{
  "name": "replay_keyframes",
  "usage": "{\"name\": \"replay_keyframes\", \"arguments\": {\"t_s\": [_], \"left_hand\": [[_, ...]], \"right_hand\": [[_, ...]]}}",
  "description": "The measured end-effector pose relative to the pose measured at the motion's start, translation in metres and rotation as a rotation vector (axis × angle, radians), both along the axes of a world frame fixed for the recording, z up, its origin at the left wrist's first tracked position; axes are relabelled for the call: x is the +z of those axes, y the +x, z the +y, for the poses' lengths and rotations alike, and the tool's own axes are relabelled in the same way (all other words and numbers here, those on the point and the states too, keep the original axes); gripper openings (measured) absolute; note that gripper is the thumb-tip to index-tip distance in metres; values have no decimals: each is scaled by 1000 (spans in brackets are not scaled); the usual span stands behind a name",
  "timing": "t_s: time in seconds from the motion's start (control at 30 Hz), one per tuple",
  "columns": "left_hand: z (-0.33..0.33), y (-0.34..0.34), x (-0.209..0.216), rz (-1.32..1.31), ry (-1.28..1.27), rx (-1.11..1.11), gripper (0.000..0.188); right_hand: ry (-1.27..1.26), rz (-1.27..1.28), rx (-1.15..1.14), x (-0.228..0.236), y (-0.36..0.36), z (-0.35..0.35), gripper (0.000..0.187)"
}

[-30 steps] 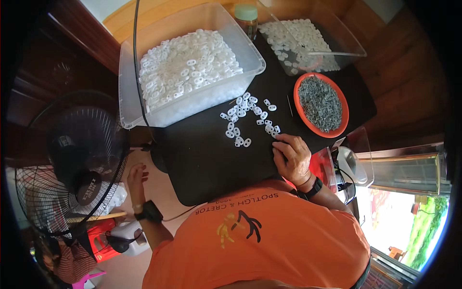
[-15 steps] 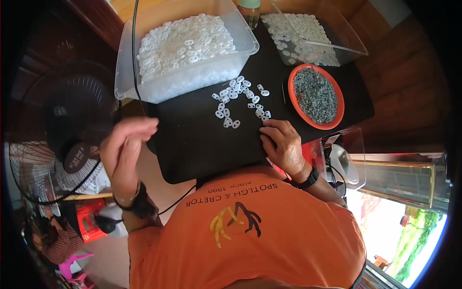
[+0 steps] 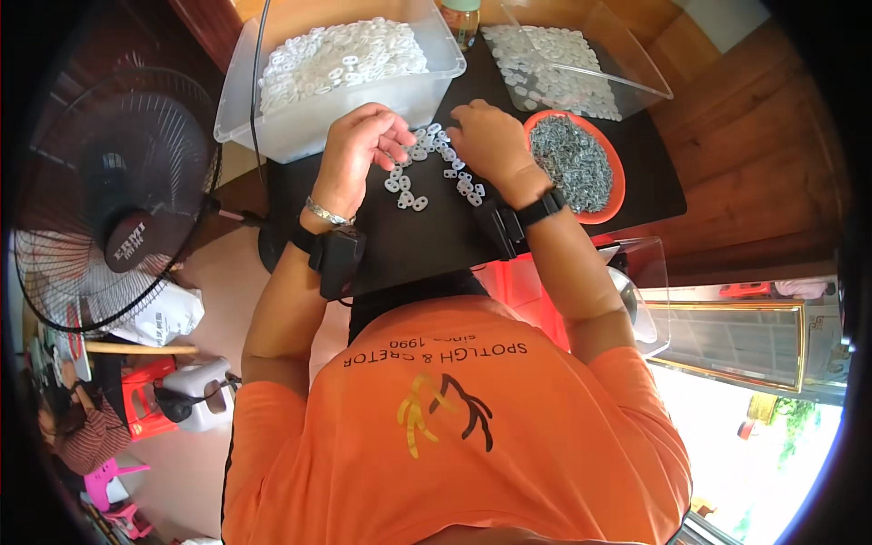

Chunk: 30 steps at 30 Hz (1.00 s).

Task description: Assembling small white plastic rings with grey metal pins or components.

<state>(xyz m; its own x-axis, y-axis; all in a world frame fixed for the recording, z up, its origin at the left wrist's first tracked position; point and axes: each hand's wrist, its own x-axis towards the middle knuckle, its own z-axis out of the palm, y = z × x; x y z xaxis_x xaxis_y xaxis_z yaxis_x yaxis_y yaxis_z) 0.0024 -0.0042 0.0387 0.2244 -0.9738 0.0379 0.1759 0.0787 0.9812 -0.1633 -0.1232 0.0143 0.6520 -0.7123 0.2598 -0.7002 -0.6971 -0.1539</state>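
loose pieces: the small white two-hole plastic pieces (image 3: 427, 168) are scattered on the black worktop (image 3: 436, 241) right between your hands, just in front of the big tub. that's the batch you're on.
left hand: your left hand (image 3: 359, 150) sits at the left edge of the scatter with fingers curled down, tips touching or nearly touching a few pieces. honestly can't tell if anything's actually pinched.
right hand: your right hand (image 3: 486, 136) is knuckles-up over the right side of the scatter, fingers bent down onto it. what's under the fingertips is hidden, so no call on a grip there either.
metal bits: the orange bowl (image 3: 618, 182) just beside your right wrist is heaped with small grey metal bits (image 3: 572, 159).
supply: the clear plastic tub (image 3: 309, 127) behind your left hand is loaded with the same white pieces, pretty much full.
other bin: the clear tray (image 3: 636, 68) at the back right holds a flatter layer of white pieces, looks like a separate pile.
progress: my read is you're mid-run with loads left. tub's still heaped, bowl's still full, only a handful is out on the worktop.
around you: fan (image 3: 109, 200) off to your left, a bottle with a green cap (image 3: 461, 18) between the tub and tray.
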Motion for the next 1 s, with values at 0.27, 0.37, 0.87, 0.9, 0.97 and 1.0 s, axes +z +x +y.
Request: {"name": "replay_keyframes", "arguments": {"t_s": [0.27, 0.37, 0.87, 0.9, 0.97, 1.0], "left_hand": [[-7, 4, -26, -14, 77, 79, 23], [-5, 8, -35, -49, 70, 136, 23], [-5, 13, -36, -125, 127, 125, 25], [-4, 12, -36, -123, 126, 126, 25], [-4, 11, -35, -144, 108, 114, 25], [-3, 10, -35, -144, 106, 114, 25]], "right_hand": [[16, -35, 47, -21, -2, -4, 19], [2, -118, 81, -23, -4, -5, 17], [-73, -123, 265, -27, 12, 7, 15], [-68, -137, 259, -28, 12, 7, 14], [-58, -160, 263, -27, 12, 6, 13], [-46, -184, 264, -26, 10, 5, 12]]}}
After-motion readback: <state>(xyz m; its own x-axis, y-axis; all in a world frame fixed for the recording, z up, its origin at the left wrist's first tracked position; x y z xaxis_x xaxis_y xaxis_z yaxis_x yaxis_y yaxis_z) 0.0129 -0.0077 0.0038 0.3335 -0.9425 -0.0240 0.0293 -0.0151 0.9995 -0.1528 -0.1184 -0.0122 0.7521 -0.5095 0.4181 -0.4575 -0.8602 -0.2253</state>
